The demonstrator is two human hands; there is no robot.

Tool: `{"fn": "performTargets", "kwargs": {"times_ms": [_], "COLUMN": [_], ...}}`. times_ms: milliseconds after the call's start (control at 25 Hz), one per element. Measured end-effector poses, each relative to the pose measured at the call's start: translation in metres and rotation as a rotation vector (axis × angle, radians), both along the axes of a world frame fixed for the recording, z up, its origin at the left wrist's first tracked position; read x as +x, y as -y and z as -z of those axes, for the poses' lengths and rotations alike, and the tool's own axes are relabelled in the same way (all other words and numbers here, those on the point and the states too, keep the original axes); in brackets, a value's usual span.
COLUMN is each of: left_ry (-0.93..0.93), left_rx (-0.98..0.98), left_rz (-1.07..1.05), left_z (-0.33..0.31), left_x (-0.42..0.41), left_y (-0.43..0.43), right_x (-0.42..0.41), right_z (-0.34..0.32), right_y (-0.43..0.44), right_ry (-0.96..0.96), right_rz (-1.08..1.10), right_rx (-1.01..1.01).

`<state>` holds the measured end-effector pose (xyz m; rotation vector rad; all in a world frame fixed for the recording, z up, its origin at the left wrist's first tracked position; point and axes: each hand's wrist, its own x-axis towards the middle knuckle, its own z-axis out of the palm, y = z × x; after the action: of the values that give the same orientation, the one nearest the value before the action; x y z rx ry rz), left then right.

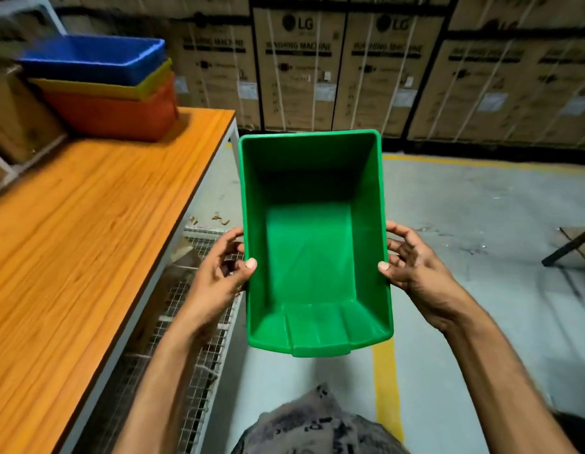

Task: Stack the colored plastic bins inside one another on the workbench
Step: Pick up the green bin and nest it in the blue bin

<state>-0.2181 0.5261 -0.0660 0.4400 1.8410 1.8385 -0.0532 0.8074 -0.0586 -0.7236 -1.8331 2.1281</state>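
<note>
Gripping the green bin (314, 244) by both long rims, left hand (219, 273) and right hand (415, 270) carry it level over the floor beside the workbench (88, 224), mouth up, seemingly ready to nest into the blue-yellow-orange stack (101, 90) at its far end.

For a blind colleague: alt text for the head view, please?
The left hand and right hand hold an empty green bin by its long sides, beside a wooden workbench. At the bench's far end, a blue bin, yellow bin and orange bin sit nested.
</note>
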Motion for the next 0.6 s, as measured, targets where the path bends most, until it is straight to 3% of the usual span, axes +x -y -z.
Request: {"fn": "performTargets", "kwargs": {"times_ms": [280, 600], "left_ry": [-0.093, -0.015], "left_rx": [-0.007, 0.02], "left_rz": [-0.014, -0.185], "left_z": [-0.01, -0.006], "left_x": [-0.111, -0.21], "left_y": [-0.08, -0.214], "right_x": [-0.102, -0.256], "right_z": [-0.004, 0.009], "right_y": [-0.075, -0.238], "right_ry": [-0.083, -0.048], "right_rz": [-0.007, -0.144], "right_rx": [0.093, -0.028]}}
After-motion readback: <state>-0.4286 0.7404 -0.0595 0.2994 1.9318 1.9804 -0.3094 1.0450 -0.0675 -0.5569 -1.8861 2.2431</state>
